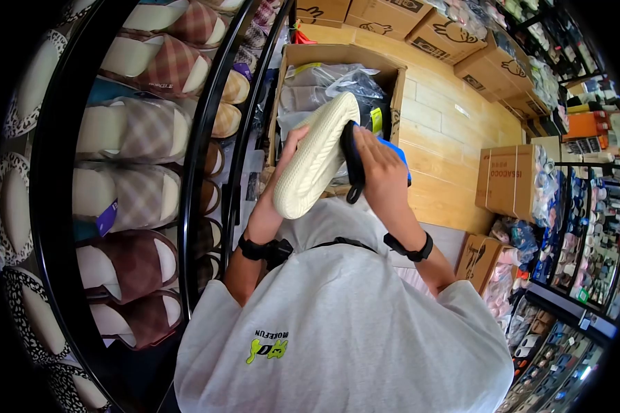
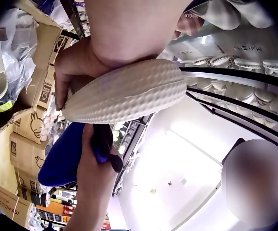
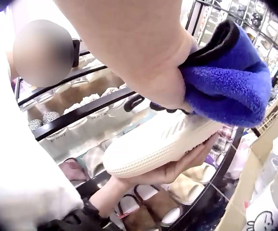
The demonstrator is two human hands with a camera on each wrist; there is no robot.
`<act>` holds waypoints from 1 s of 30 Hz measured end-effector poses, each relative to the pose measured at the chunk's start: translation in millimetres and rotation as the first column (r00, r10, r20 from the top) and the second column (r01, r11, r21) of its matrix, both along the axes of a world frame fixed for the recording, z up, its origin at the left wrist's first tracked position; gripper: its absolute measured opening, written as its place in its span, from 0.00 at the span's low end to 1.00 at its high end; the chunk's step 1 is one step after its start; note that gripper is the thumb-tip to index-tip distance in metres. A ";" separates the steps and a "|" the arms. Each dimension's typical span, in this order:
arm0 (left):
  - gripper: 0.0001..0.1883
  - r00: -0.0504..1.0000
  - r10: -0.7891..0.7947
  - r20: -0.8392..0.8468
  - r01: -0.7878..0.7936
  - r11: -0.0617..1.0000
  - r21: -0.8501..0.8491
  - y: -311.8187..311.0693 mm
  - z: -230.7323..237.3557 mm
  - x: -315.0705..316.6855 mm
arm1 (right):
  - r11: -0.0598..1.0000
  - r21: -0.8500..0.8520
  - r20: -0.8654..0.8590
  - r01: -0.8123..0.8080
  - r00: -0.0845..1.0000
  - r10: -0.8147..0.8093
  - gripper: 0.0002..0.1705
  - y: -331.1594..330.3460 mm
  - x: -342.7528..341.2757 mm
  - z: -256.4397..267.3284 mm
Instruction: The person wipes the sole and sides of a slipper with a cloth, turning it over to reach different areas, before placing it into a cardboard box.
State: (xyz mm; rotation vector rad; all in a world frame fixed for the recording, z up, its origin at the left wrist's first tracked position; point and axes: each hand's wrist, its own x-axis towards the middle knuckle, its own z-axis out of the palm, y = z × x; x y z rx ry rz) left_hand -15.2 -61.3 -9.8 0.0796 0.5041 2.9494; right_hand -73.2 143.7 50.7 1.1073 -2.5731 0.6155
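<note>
A cream slipper [image 1: 313,162] with a textured sole is tilted in front of the torso in the head view. My left hand [image 1: 282,172] grips it from the left side; in the right wrist view the fingers of that hand [image 3: 177,168] lie along its underside. A blue fluffy cloth with black trim [image 3: 230,79] is in my right hand [image 1: 382,168], held against the slipper's upper part. In the left wrist view the slipper [image 2: 129,94] hides part of the right hand [image 2: 95,178], whose thumb lies over the cloth's black edge.
An open carton [image 1: 401,76] of plastic-wrapped items stands beyond the hands. Racks of plaid slippers [image 1: 134,131] line the left side. More cartons [image 1: 506,179] stand on the wooden floor [image 1: 441,151], with shelves of goods at the right.
</note>
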 end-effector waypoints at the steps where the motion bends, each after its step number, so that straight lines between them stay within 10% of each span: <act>1: 0.23 0.993 0.055 0.106 -0.043 0.992 -0.117 -1.7 4.7 -1.9 | 1.000 0.024 -0.032 -0.007 0.999 0.008 0.36 -3.1 6.9 -1.1; 2: 0.21 0.972 0.120 0.204 -0.071 0.969 -0.237 -3.5 7.0 -5.0 | 0.997 0.040 -0.019 -0.067 0.997 0.068 0.36 -3.7 13.6 0.1; 4: 0.24 0.971 -0.083 0.225 0.070 0.995 0.065 -10.7 8.1 -12.3 | 0.989 0.023 -0.012 -0.146 0.989 0.146 0.36 -6.0 27.5 -0.2; 8: 0.28 0.914 0.106 0.391 -0.051 0.988 -0.148 -6.5 9.6 -15.8 | 0.977 -0.082 0.068 -0.199 0.977 0.204 0.36 2.2 9.9 5.7; 12: 0.24 0.930 0.035 0.367 0.023 0.988 -0.154 -6.7 11.4 -8.6 | 0.998 -0.061 0.094 -0.008 0.995 0.014 0.35 1.3 -13.3 4.7; 15: 0.24 0.939 0.297 0.172 -0.171 0.840 -0.516 1.9 -0.5 -9.9 | 0.998 -0.032 -0.021 -0.045 0.999 0.044 0.37 -6.1 1.3 -0.2; 18: 0.28 0.935 0.015 0.354 -0.023 1.000 0.018 -9.5 0.1 -27.6 | 0.977 -0.015 -0.004 -0.213 0.977 0.213 0.34 -11.0 33.3 -0.4; 21: 0.29 0.935 0.091 0.342 -0.025 0.981 -0.193 -6.1 23.0 -22.4 | 0.961 0.003 0.031 -0.276 0.961 0.276 0.37 -9.6 33.8 4.0; 24: 0.28 0.957 -0.140 0.253 0.098 0.980 0.171 -19.4 5.2 -22.2 | 0.979 -0.074 0.130 -0.191 0.971 0.199 0.40 -5.6 4.6 -5.8; 27: 0.27 0.960 -0.191 0.202 0.175 0.980 0.096 -22.2 -1.9 -17.1 | 0.996 -0.037 0.087 -0.086 0.992 0.089 0.39 -7.7 -9.0 -11.3; 29: 0.24 0.954 0.277 0.119 -0.160 0.799 -0.580 -3.7 0.3 -7.9 | 0.992 0.006 0.020 -0.127 0.992 0.127 0.39 -11.1 -0.3 -11.4; 30: 0.24 0.953 0.277 0.120 -0.158 0.798 -0.581 -6.1 1.6 -7.7 | 0.985 0.042 -0.021 -0.166 0.986 0.167 0.39 -11.1 6.2 -12.4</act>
